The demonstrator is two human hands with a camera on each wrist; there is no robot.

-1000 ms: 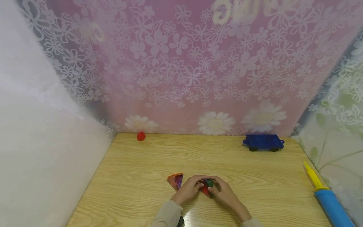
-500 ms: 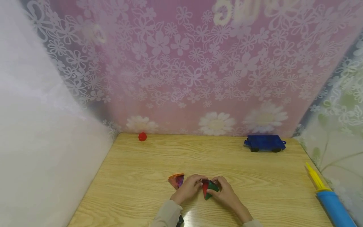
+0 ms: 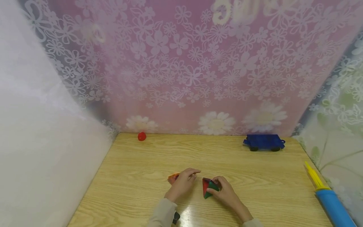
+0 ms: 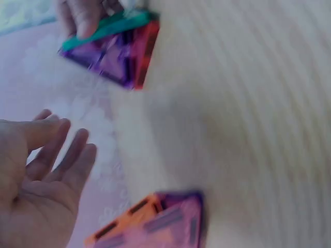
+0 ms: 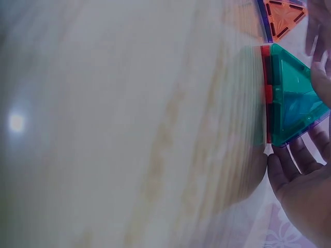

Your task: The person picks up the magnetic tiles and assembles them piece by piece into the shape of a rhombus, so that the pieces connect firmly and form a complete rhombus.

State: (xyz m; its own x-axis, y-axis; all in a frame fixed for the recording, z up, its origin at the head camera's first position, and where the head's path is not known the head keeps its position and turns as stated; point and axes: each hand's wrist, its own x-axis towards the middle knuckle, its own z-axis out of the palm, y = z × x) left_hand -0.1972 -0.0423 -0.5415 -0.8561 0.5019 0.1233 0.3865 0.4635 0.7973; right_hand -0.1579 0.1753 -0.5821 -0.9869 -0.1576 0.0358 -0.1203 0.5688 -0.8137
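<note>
My right hand holds a small pyramid of magnetic tiles in front of me, thumb on one face and fingers behind. Its sides are see-through triangles: green, red and purple. To its left, my left hand holds nothing; its fingers are spread loosely in the left wrist view. Beside and partly behind that hand stands a second group of joined triangle tiles, orange, pink and purple. The left wrist view shows these tiles below the left hand.
The wood-grain table meets a flowered wall at the back. A small red object sits at the back left. A blue wheeled toy base stands at the back right. A blue and yellow pump-like tube lies along the right edge.
My left hand has let go of the pyramid and moved left, over the orange tiles. The right hand has turned the pyramid, so more of its green face shows.
</note>
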